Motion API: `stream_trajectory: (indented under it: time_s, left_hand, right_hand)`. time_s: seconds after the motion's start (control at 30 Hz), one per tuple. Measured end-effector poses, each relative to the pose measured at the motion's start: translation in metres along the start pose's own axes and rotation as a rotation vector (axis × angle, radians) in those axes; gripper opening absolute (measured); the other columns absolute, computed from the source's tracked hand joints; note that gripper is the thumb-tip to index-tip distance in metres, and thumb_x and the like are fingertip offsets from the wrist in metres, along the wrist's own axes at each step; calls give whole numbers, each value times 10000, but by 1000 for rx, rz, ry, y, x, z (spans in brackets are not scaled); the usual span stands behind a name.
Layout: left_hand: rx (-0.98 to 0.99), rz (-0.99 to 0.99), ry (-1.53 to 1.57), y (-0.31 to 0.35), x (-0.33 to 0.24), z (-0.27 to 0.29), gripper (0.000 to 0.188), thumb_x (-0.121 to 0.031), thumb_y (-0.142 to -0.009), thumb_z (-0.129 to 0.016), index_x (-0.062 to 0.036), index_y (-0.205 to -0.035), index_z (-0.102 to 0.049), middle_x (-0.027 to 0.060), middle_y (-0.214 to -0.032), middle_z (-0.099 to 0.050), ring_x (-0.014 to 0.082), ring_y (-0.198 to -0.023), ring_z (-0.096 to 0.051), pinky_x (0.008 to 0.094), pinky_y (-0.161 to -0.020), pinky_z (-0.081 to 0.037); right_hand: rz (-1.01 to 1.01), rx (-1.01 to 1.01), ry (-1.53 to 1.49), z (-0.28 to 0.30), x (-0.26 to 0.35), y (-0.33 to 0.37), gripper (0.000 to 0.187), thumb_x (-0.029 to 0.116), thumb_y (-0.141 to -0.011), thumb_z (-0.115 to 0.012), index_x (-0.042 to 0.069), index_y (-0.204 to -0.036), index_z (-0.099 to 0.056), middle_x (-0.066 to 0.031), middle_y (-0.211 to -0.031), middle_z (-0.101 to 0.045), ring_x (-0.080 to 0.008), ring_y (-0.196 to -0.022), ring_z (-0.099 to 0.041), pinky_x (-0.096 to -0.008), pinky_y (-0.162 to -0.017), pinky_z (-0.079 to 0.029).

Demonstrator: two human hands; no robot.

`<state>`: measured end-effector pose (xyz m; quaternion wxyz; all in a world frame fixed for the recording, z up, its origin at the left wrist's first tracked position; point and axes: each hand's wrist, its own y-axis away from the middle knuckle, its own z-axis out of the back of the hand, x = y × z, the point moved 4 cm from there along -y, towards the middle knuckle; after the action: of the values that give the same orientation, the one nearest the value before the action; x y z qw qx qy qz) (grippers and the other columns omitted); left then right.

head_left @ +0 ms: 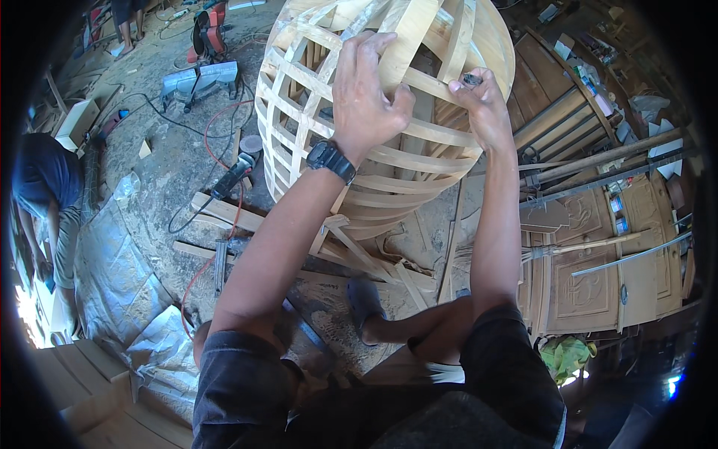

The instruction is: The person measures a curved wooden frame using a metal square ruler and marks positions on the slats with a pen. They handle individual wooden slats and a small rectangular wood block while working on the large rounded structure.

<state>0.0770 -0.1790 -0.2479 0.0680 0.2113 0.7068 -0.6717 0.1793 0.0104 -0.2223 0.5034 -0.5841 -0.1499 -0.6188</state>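
Fingers of both hands grasp slats of the pale, round wooden lattice frame (pixel 359 142), left hand (pixel 366 97), right hand (pixel 482 105).

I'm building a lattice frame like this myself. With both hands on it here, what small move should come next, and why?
Probably press the small dark piece in the right hand against the curved slat, since it sits pinched at a crossing while the left hand grips the wooden lattice frame steady.

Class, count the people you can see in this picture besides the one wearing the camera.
2: one person bends at the left edge, and another person's legs show at the top left. Others may be hidden beyond the frame.
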Motion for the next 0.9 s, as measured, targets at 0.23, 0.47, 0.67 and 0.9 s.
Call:
stream_trajectory:
  time_s: [0.23,0.47,0.67,0.9]
  left_hand:
    - [-20,-7,2,0,-1,-1,605,-26,-650,-632,-18,-1238,-491,177,-1174,-507,320,-1009,-527,396,-868,-454]
    - [-30,-8,-31,1,1,-1,579,-35,-666,-636,-17,-1228,-497,171,-1160,-521,325,-1012,-527,397,-861,-463]
    - [-30,2,-33,2,-1,-2,571,-47,-670,-637,-18,-1224,-499,171,-1157,-520,324,-999,-527,398,-857,-463]
    - [-28,-8,-36,2,0,-1,576,-52,-668,-643,-19,-1225,-498,172,-1149,-518,318,-982,-527,393,-850,-462]
  right_hand:
    - [56,-12,-1,0,2,0,303,64,-889,-667,16,-1045,-412,-16,-797,-575,-52,-745,-503,-216,-666,-393]
    - [56,-11,-39,-3,2,0,313,62,-887,-669,20,-1052,-406,-18,-806,-577,-56,-751,-507,-218,-670,-395]
    - [61,-12,-26,1,-1,-1,318,58,-886,-669,19,-1055,-403,-17,-805,-572,-55,-752,-506,-220,-673,-394]
    - [25,18,-45,1,0,-1,290,13,-882,-647,65,-1034,-406,-17,-881,-573,-78,-849,-527,-255,-833,-384]
